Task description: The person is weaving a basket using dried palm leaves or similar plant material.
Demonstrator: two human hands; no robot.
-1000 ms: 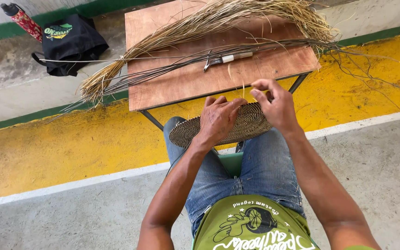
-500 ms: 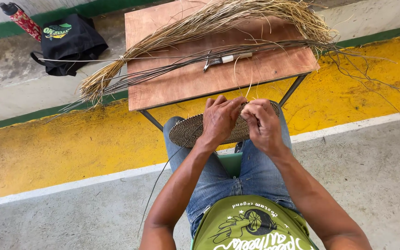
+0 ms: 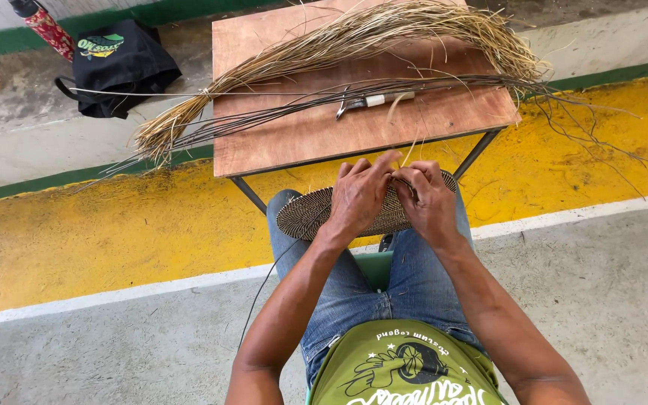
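Observation:
A flat oval woven mat (image 3: 305, 214) of dark and pale fibre lies across my knees. My left hand (image 3: 359, 196) presses on its top, fingers curled at the far rim. My right hand (image 3: 429, 201) grips the right part of the rim, pinching a pale straw strand (image 3: 412, 152) that sticks up. A thin dark strand (image 3: 264, 281) hangs down from the mat past my left leg.
A small wooden table (image 3: 301, 135) stands just beyond my knees. On it lie a bundle of dry straw (image 3: 354, 37), long dark stalks (image 3: 279, 112) and a knife (image 3: 375, 101). A black bag (image 3: 118, 67) sits at the far left by a yellow floor band (image 3: 99, 240).
Both hands moved closer together on the mat's far rim; my right hand came down from a raised position onto the weave. The mat shifted slightly on my lap.

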